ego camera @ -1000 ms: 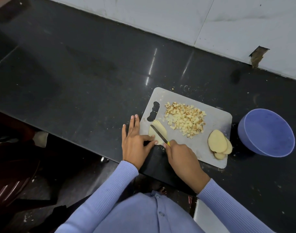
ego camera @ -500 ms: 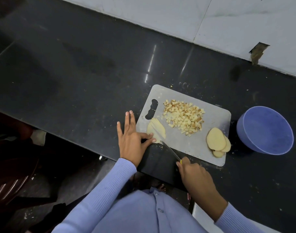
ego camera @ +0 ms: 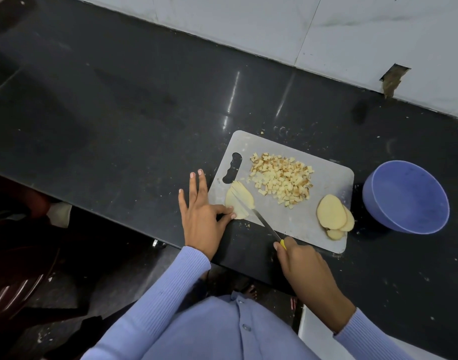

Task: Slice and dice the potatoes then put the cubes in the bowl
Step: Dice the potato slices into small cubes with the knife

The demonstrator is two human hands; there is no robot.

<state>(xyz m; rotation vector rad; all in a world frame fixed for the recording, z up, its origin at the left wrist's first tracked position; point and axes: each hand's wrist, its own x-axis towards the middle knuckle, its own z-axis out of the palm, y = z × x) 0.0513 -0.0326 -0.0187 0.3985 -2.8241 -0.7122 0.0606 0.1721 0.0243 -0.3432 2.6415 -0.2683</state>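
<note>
A grey cutting board [ego camera: 319, 216] lies on the black counter. A pile of potato cubes [ego camera: 282, 180] sits on its far middle. A potato slice [ego camera: 239, 200], cut into strips, lies at the board's left end. My left hand [ego camera: 202, 216] steadies it with thumb and forefinger, the other fingers stretched out over the counter. My right hand [ego camera: 300, 263] grips a yellow-handled knife [ego camera: 264, 223], the blade lying across the slice. Whole potato slices [ego camera: 333, 216] are stacked at the board's right end. A blue bowl [ego camera: 407, 196] stands right of the board.
The black counter [ego camera: 118, 113] stretches far to the left and back to a white tiled wall [ego camera: 248, 27]. The counter's front edge runs just below my hands. A dark chair [ego camera: 17, 276] stands at lower left.
My right hand drew the knife back toward me, sliding the blade through the slice, then held near the board's front edge. My left hand stayed on the slice.
</note>
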